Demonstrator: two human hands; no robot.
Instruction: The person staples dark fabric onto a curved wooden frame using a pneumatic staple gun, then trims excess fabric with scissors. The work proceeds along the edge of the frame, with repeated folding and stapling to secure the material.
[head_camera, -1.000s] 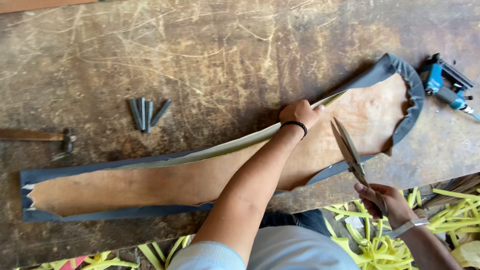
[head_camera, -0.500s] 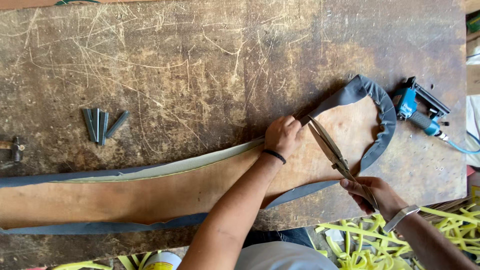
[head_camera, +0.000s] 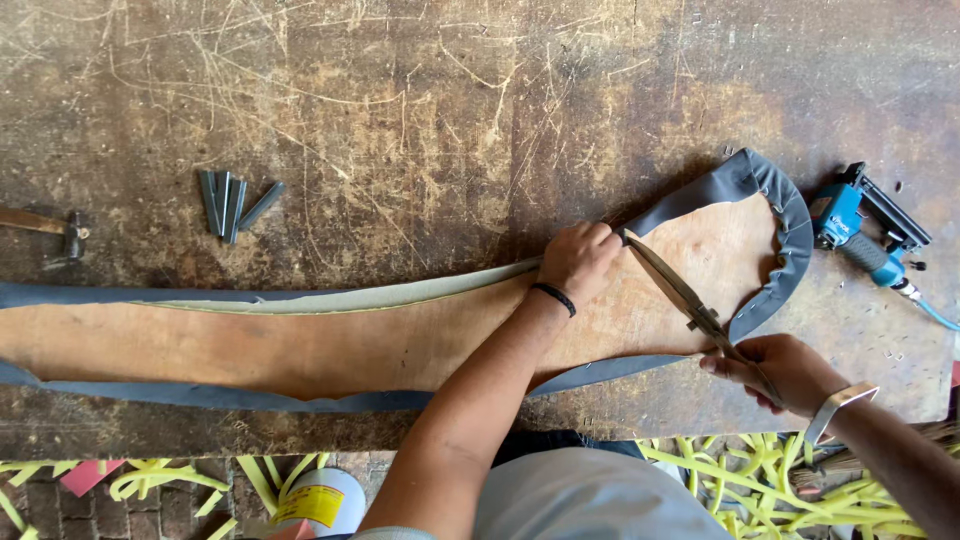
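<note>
Scissors (head_camera: 690, 305) shifted, stapler (head_camera: 868, 230) nearby (rt)

Panel (head_camera: 300, 340) ran off bench's left edge; hammer (head_camera: 45, 228) handle cut off; scissor (head_camera: 690, 300) tips hidden behind left hand (head_camera: 580, 262)

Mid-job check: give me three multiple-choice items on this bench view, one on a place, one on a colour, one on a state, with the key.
1. Where does the stapler lie?
A. right of the panel
B. on the panel
C. far left

2. What colour is the fabric round the wooden panel?
A. red
B. grey
C. yellow

3. What does the right hand hold?
A. hammer
B. nothing
C. scissors

Key: 1 A, it rests on the table beyond the panel's curved end. 2 B, the edging is grey. 3 C, its fingers grip the handles while the left hand pinches the fabric edge.
</note>
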